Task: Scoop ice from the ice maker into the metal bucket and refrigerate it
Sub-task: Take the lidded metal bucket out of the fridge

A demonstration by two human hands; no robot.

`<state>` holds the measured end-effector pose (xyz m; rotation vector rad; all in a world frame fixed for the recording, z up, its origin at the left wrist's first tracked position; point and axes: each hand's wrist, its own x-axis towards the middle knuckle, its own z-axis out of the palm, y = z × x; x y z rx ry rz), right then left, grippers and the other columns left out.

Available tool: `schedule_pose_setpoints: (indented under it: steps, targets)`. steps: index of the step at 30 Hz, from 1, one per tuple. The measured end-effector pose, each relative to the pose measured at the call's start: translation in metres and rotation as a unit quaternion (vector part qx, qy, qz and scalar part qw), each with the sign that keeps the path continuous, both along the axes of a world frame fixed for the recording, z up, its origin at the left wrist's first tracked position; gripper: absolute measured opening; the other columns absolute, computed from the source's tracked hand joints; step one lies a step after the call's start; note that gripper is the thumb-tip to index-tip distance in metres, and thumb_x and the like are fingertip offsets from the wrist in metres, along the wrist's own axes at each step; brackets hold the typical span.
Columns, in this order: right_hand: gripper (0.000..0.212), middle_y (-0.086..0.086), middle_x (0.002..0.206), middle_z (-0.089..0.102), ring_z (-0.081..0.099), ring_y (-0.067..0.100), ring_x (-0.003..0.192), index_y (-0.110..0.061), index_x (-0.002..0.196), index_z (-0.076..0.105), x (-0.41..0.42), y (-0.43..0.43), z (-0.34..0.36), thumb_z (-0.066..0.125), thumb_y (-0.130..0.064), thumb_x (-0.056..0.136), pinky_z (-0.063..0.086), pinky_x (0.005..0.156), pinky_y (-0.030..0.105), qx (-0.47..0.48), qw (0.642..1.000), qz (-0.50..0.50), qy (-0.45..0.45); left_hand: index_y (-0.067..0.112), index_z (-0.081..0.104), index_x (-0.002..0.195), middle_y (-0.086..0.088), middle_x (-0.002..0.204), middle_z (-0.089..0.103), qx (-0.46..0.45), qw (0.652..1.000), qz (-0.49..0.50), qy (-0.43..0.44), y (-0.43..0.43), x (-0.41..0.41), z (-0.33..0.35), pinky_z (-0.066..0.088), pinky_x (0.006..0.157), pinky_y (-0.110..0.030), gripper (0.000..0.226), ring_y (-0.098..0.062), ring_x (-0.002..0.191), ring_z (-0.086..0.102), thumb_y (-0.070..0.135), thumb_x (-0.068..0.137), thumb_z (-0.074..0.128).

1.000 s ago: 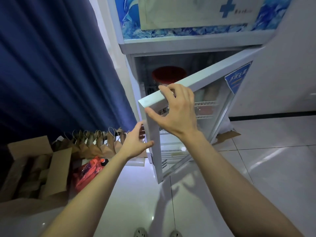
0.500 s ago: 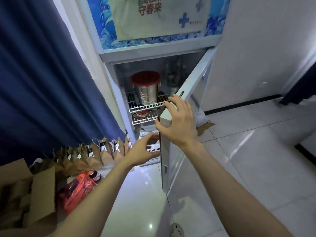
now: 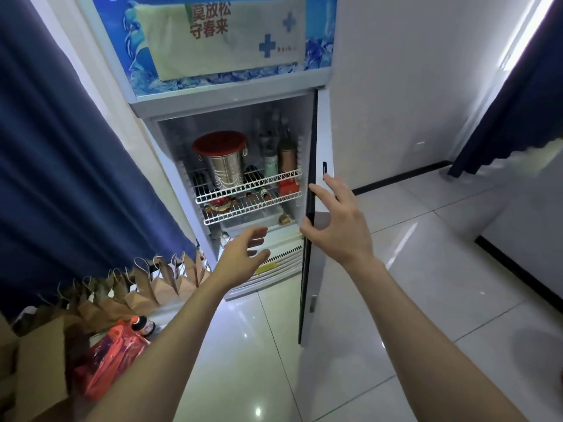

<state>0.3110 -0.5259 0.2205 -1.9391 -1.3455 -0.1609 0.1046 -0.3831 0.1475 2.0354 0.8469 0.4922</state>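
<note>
1. Fridge (image 3: 225,99) is open at centre frame. Its door (image 3: 320,269) is swung wide and seen edge-on, right of centre.
2. Metal bucket (image 3: 227,172) stands upright on the upper wire shelf (image 3: 274,179), left side of the compartment, with a red lid (image 3: 219,143) on top.
3. Bottles (image 3: 271,159) stand just beside the bucket on its right; smaller items lie on the wire shelf below.
4. Right hand (image 3: 341,226) is at the door's front edge: fingers spread and mostly straight, thumb and index touching the edge. It is not clamped round the edge.
5. Left hand (image 3: 240,254) hovers in front of the fridge's lower section with fingers apart and relaxed, holding nothing. It is clear of the bucket.
6. The hands are apart, one on each side of the door edge.
7. Lower left of frame:
   - blue curtain (image 3: 61,178)
   - a row of brown paper bags (image 3: 152,287) on the tiled floor (image 3: 426,300)
   - a red plastic bag (image 3: 112,354)
   - a cardboard box (image 3: 39,360)
</note>
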Motion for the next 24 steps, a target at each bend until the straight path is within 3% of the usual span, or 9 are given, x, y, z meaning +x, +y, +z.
schedule_pose_setpoints:
  steps: [4,18,21,24]
  targets:
    - [0.069,-0.001,0.169,0.039,0.032,0.019,0.158,-0.028,0.154,0.054,0.029,-0.027,0.001,0.073,-0.043,0.090,0.042,0.119,0.042,0.004,1.000,0.009,0.008,0.021,0.058,0.148,0.010,0.145,0.064,-0.003,1.000,0.019,-0.006,-0.014,0.015,0.002,0.056,0.110,-0.035,0.048,-0.007,0.132,0.062,0.015,0.103,0.073]
    - [0.064,0.001,0.168,0.041,0.035,0.018,0.157,-0.022,0.156,0.053,0.114,-0.078,0.000,0.071,-0.026,0.095,0.037,0.126,0.044,0.003,1.000,-0.007,0.010,0.023,0.060,0.145,0.011,0.142,0.067,0.002,0.999,0.033,-0.020,-0.051,0.079,0.010,0.056,0.107,-0.032,0.044,-0.008,0.130,0.065,0.016,0.104,0.072]
    - [0.062,0.002,0.168,0.043,0.036,0.020,0.156,-0.020,0.155,0.054,0.115,-0.082,0.004,0.072,-0.027,0.096,0.037,0.126,0.044,-0.008,1.000,0.005,0.012,0.024,0.060,0.145,0.013,0.141,0.067,0.003,0.999,0.036,-0.019,-0.052,0.085,0.010,0.056,0.105,-0.030,0.043,-0.006,0.129,0.065,0.018,0.104,0.073]
    - [0.058,0.005,0.159,0.054,0.049,0.023,0.147,-0.017,0.148,0.062,0.114,-0.082,0.015,0.072,-0.039,0.096,0.039,0.124,0.049,-0.016,0.999,-0.013,-0.040,0.026,0.061,0.143,0.015,0.139,0.068,0.004,0.999,0.043,-0.022,-0.049,0.085,0.012,0.056,0.106,-0.030,0.042,-0.005,0.128,0.065,0.017,0.103,0.073]
